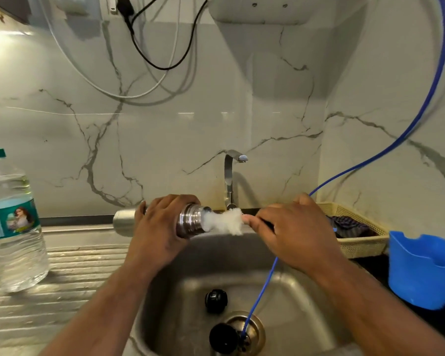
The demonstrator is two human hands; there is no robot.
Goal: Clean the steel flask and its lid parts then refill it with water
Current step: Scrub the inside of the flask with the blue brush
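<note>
**Scrubbing the flask's inside over the sink**

Held level above the stainless steel sink basin: the cylindrical brushed-steel flask, mouth to the right, clasped near the neck by the left grip. Pushed partway into that mouth: a white fluffy-bristled bottle brush, handle clenched in the right grip. Down in the basin, well apart from the flask: two round black lid parts, probably yet to be washed. Judged to be mid-scrub of the interior. Next, likely: drive the brush deeper and twist, bracing the flask, then rinse under the angled steel tap, with no water seen running. Left, on the ribbed surface: a clear plastic water bottle.
</note>
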